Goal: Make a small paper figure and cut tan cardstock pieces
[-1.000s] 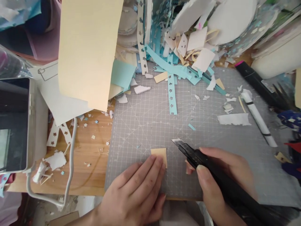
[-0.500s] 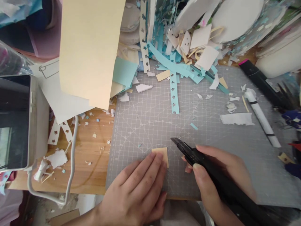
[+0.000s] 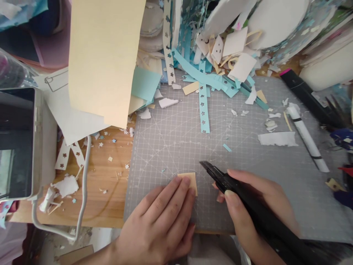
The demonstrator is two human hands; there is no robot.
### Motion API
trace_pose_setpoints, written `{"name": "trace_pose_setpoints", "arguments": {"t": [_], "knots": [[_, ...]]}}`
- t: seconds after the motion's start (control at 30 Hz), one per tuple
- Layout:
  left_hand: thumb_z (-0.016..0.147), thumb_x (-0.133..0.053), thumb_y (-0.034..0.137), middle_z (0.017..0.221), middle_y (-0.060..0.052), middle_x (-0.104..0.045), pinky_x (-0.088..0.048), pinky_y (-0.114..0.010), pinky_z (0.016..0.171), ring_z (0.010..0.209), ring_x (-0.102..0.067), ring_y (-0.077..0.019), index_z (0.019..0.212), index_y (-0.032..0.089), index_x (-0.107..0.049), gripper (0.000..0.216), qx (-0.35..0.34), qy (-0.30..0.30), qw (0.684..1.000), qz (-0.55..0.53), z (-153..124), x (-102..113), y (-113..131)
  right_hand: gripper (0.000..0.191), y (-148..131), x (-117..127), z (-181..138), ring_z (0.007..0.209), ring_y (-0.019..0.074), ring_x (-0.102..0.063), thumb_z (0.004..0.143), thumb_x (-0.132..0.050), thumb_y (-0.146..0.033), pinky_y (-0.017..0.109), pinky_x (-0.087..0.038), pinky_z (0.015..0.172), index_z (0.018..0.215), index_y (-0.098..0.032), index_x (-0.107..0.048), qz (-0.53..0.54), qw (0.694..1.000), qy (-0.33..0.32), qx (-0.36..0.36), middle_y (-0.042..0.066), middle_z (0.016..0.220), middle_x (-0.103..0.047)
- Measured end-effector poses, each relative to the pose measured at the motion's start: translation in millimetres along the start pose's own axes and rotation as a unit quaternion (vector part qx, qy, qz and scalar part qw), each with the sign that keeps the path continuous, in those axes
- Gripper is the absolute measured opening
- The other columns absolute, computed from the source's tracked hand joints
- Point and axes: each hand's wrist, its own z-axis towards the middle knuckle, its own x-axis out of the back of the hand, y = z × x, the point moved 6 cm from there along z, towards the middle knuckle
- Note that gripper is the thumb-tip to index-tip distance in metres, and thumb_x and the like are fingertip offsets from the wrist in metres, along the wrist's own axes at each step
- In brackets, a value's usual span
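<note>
My left hand (image 3: 162, 221) lies flat on the grey cutting mat (image 3: 176, 147), its fingers stretched out and pressing down a small tan paper piece (image 3: 190, 178) near the mat's front edge. My right hand (image 3: 250, 209) is closed around a black utility knife (image 3: 234, 187). The knife's blade tip points up and left, just to the right of the tan piece and apart from it.
A large cream paper sheet (image 3: 104, 55) hangs over the mat's far left. Blue and white paper scraps (image 3: 209, 73) pile at the back. A white marker (image 3: 306, 140) and a black marker (image 3: 303, 95) lie at right. A metal box (image 3: 19, 143) and a cable (image 3: 82, 184) sit at left.
The knife tip has drifted slightly left toward the tan piece. My left hand has barely shifted.
</note>
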Motion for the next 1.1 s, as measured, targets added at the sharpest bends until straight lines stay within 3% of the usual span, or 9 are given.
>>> {"name": "trace_pose_setpoints", "arguments": {"t": [0.37,0.6,1.1], "knots": [[0.090,-0.054,0.023,0.124,-0.011,-0.072,-0.046,-0.034,0.096,0.121,-0.060,-0.0240,0.121,0.007,-0.067,0.037,-0.003,0.001,1.000,-0.003,-0.2,0.1,-0.3,0.020,-0.9,-0.9,2.4,0.069,0.0145,-0.065,0.090,-0.064,-0.036,0.028,-0.058,0.073,0.109,-0.029,-0.066,-0.003,1.000,-0.003,-0.003,-0.001,0.091,-0.070],[0.091,-0.054,0.023,0.123,-0.010,-0.072,-0.047,-0.033,0.096,0.120,-0.060,-0.0233,0.120,0.008,-0.067,0.036,0.004,-0.003,1.000,0.003,0.9,-0.2,-0.5,0.019,-1.9,0.6,2.3,0.064,0.0152,-0.065,0.090,-0.064,-0.037,0.030,-0.058,0.068,0.106,-0.029,-0.067,-0.006,1.000,0.008,0.009,0.000,0.089,-0.071],[0.091,-0.055,0.023,0.130,-0.011,-0.069,-0.045,-0.036,0.096,0.125,-0.056,-0.0252,0.124,0.006,-0.065,0.038,-0.007,-0.008,1.000,-0.015,0.9,-1.1,0.0,0.016,-9.2,-0.3,6.5,0.071,0.0158,-0.067,0.093,-0.060,-0.035,0.028,-0.059,0.069,0.107,-0.028,-0.064,-0.029,0.999,-0.003,0.039,0.000,0.091,-0.070]]}}
